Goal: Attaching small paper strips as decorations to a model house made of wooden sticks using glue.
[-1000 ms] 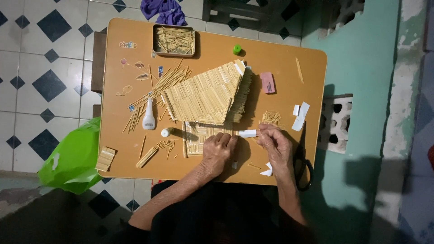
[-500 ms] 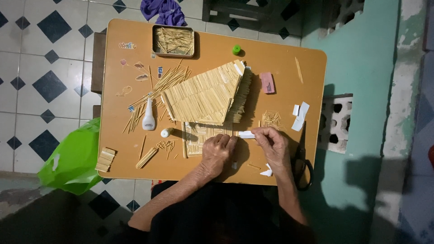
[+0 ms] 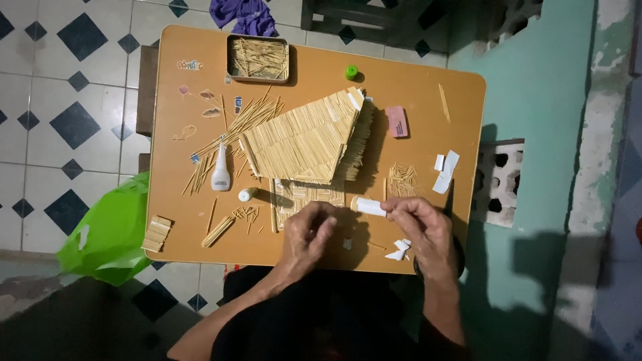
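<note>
Overhead, the head camera looks straight down on a small orange table (image 3: 428, 107) standing on a tiled floor with dark diamonds.

At the table's six o'clock edge, the person's two hands work close together. The right hand (image 3: 421, 230) pinches one end of a small white tube (image 3: 370, 206) between thumb and fingertips; the tube lies nearly level, pointing toward nine o'clock. The left hand (image 3: 309, 235) is loosely curled, fingers bent inward, resting on the table just beside the tube's free end; whether it grips anything cannot be told.

At the table's centre stands a stick house (image 3: 311, 144), its sloped roof made of pale sticks laid side by side. Its flat wall panel (image 3: 304, 196) lies just above the left hand.

At nine o'clock of the house lie loose sticks (image 3: 234, 130) and a white glue bottle (image 3: 221, 170). At eleven o'clock sits a tin (image 3: 258, 59) full of sticks. At twelve o'clock is a green cap (image 3: 352, 71); at two o'clock, a pink eraser (image 3: 396, 121). White paper scraps (image 3: 445, 171) lie at three o'clock.

A green bag (image 3: 110, 227) rests on the floor at eight o'clock.
</note>
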